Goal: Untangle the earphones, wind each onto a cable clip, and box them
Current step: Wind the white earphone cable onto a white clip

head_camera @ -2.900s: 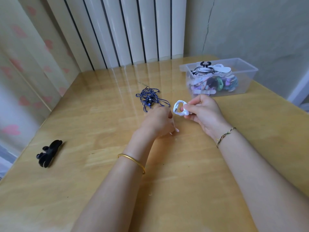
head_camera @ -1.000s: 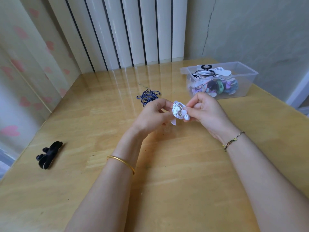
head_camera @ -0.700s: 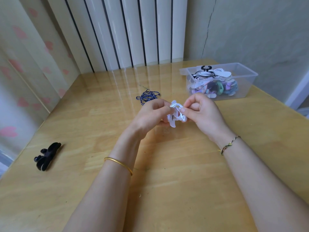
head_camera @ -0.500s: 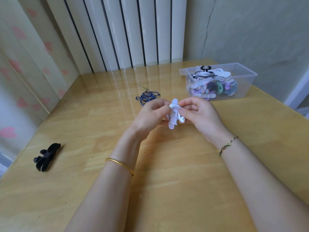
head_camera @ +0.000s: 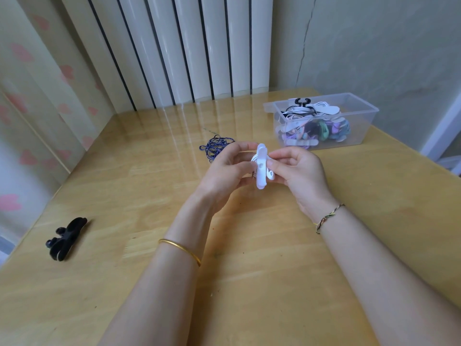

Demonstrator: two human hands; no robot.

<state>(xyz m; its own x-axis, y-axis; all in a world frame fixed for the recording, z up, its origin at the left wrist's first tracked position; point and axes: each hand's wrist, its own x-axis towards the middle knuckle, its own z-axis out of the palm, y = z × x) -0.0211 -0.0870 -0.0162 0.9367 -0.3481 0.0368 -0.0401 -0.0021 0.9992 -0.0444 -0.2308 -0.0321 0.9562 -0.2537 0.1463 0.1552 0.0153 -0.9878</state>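
Above the middle of the wooden table (head_camera: pixel 149 196), both hands hold a white cable clip (head_camera: pixel 261 168) with a white earphone cable coiled round it. My left hand (head_camera: pixel 224 173) pinches it from the left, my right hand (head_camera: pixel 296 171) from the right; a white earbud (head_camera: pixel 270 174) pokes out by my right fingers. A tangled dark blue earphone (head_camera: pixel 215 147) lies on the table just behind my left hand. The clear plastic box (head_camera: pixel 361 128) stands at the back right, holding several wound earphones on clips.
A black cable clip (head_camera: pixel 65 238) lies near the table's left edge. White vertical panels and a curtain stand behind and to the left of the table. A cracked wall rises behind the box.
My left hand came up from the table to join the right on the white bundle. The white clip has turned upright between the fingers, around the coiled cable.
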